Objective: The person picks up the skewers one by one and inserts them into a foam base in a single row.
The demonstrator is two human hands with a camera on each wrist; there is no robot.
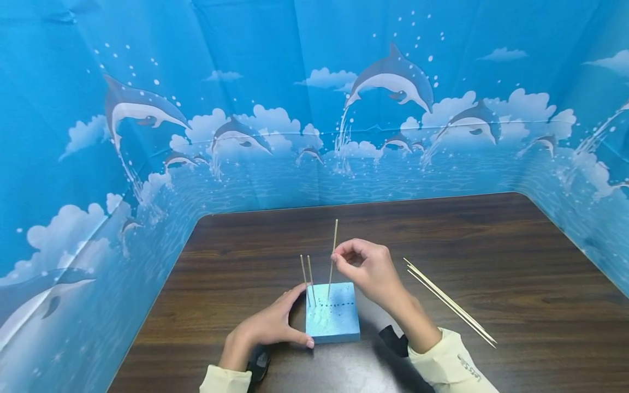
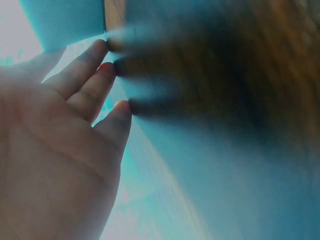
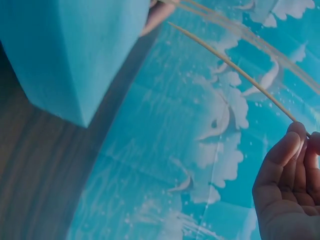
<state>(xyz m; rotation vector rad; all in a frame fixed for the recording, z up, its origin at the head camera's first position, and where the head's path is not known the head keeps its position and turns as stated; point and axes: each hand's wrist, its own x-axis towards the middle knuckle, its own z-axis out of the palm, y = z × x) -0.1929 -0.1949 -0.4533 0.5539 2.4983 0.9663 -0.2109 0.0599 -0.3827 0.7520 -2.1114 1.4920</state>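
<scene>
1. While the right hand (image 1: 368, 270) works over the blue block (image 1: 334, 323), its grip is narrow, pinching one thin stick (image 1: 335, 234) between thumb and fingertips.
2. The stick stands nearly upright, its lower end over the block's top, just right of two standing sticks (image 1: 310, 273).
3. In the right wrist view the pointed tip seems just clear of the block, though the angle makes contact hard to judge.
4. The left hand (image 1: 272, 322) has a wide grip: it rests against the block's left side, thumb at the near left corner, fingers reaching toward the far left corner.
5. The block sits on the dark wood-grain surface (image 1: 236, 262), between the two hands, with a row of dark dots (image 1: 337, 305) across its top.
6. Both standing sticks rise from the left part of the block, close together and leaning slightly left.
7. To the right of the right hand, several loose sticks (image 1: 449, 302) lie in a narrow slanting bundle, well apart from the block.
8. Beyond the surface's far edge hangs a blue backdrop (image 1: 275, 33) printed with leaping dolphins and clouds.
</scene>
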